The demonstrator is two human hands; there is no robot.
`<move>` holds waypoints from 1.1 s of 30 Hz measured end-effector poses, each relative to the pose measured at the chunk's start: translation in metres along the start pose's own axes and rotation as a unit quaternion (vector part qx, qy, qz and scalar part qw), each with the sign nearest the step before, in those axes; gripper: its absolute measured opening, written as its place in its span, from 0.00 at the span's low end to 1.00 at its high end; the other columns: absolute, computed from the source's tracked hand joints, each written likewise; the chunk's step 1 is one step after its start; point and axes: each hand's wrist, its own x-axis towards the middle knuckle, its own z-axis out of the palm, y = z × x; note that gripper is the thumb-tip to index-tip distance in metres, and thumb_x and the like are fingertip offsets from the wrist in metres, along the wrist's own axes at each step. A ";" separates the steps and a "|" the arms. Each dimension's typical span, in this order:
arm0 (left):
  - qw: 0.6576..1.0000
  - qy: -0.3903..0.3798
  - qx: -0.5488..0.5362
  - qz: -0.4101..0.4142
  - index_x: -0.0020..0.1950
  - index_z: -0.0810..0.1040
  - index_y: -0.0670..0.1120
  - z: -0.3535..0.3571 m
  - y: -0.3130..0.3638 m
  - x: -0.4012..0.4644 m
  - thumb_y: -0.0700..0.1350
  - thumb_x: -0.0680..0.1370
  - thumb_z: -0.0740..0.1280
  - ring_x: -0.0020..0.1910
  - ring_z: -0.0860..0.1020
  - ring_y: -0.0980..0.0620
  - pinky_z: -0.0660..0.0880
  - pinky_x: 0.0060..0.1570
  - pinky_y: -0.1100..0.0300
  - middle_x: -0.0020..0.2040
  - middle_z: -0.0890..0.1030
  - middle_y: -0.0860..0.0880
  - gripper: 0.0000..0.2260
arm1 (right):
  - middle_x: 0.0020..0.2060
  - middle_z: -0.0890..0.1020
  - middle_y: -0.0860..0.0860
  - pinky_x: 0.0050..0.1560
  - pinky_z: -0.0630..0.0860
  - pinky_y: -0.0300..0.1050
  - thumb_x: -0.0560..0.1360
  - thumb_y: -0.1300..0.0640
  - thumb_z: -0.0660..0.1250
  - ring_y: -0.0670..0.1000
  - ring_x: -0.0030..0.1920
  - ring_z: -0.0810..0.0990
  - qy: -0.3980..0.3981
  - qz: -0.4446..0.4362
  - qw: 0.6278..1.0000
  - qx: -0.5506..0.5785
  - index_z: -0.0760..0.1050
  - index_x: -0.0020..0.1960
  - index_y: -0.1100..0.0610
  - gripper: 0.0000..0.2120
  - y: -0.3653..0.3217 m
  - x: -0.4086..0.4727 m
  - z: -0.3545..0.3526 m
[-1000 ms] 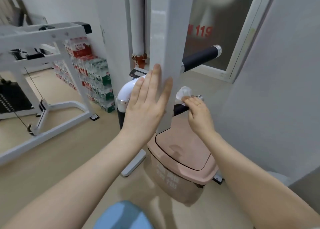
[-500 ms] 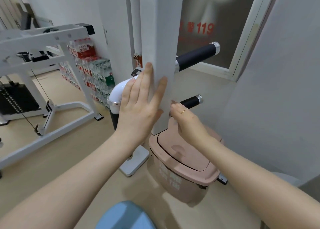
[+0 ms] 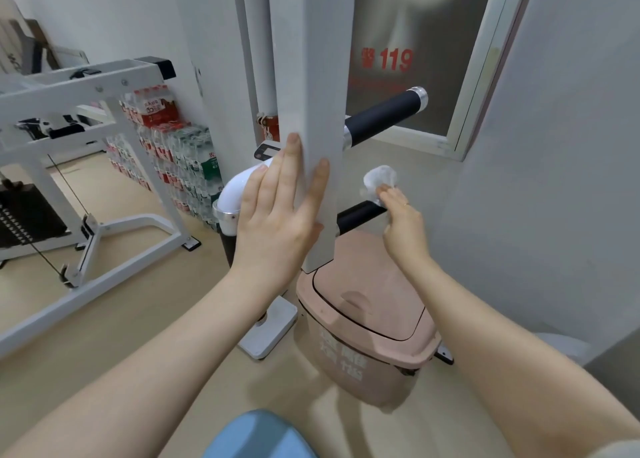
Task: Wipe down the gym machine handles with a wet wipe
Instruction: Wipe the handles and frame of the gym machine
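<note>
beige floor (image 3: pixel 114 322) and pale walls of a gym room; window (image 3: pixel 415 41) at 1 o'clock with red "119" lettering on the glass. white weight-machine frame (image 3: pixel 86 118) at 9 to 10 o'clock, stacked packs of bottled water (image 3: pixel 173 152) against the wall behind it. white upright post (image 3: pixel 311 76) running down the middle from 12 o'clock, ending just above a pink lidded bin (image 3: pixel 367 312) at 5 o'clock of centre. two black handles jutting from the post's right side: upper handle (image 3: pixel 381 116) with a silver end cap, pointing toward 2 o'clock; lower handle (image 3: pixel 360 213), shorter in view, its outer end hidden under the right hand.

left hand (image 3: pixel 277 222) spread flat and wide against the post, fingers pointing to 12 o'clock, thumb wrapped round the front edge, holding nothing. right hand (image 3: pixel 403 225) at 3 o'clock of the post, closed over the far end of the lower handle with a crumpled white wet wipe (image 3: pixel 379 178) pinched in the fingertips; wipe bunching up above the fingers, its lower part pressed on the handle end. thin ring on one finger of that hand. white curved tube (image 3: pixel 239 190) just left of the left hand. blue fabric (image 3: pixel 256 437) at 6 o'clock, bottom edge.
</note>
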 end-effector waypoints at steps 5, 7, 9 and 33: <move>1.000 0.021 0.000 -0.001 0.69 0.68 0.42 0.004 -0.002 0.000 0.41 0.63 0.73 0.67 0.62 0.39 0.53 0.67 0.51 0.67 0.68 0.30 0.35 | 0.71 0.66 0.54 0.71 0.58 0.42 0.69 0.77 0.53 0.53 0.73 0.59 -0.069 -0.061 0.996 0.009 0.66 0.69 0.60 0.31 -0.042 -0.033 0.013; 1.000 0.018 -0.004 0.001 0.69 0.66 0.42 0.005 -0.003 0.000 0.42 0.64 0.73 0.68 0.62 0.38 0.53 0.67 0.51 0.68 0.67 0.30 0.34 | 0.73 0.63 0.52 0.71 0.54 0.42 0.69 0.77 0.52 0.51 0.74 0.55 -0.103 -0.155 0.983 -0.003 0.62 0.72 0.59 0.33 -0.043 -0.049 0.013; 1.000 0.014 -0.005 0.003 0.69 0.66 0.42 0.005 -0.004 0.001 0.44 0.66 0.71 0.67 0.61 0.39 0.52 0.68 0.51 0.68 0.67 0.30 0.33 | 0.73 0.63 0.53 0.69 0.59 0.44 0.67 0.80 0.50 0.53 0.75 0.56 -0.087 -0.148 0.985 -0.007 0.63 0.72 0.60 0.35 -0.031 -0.039 0.012; 0.999 0.018 0.029 -0.004 0.68 0.71 0.41 0.014 -0.007 0.000 0.50 0.72 0.66 0.66 0.62 0.38 0.52 0.68 0.51 0.67 0.68 0.31 0.26 | 0.40 0.76 0.49 0.45 0.71 0.39 0.74 0.63 0.63 0.45 0.40 0.74 0.045 0.272 0.879 0.390 0.70 0.51 0.51 0.10 -0.062 -0.026 0.026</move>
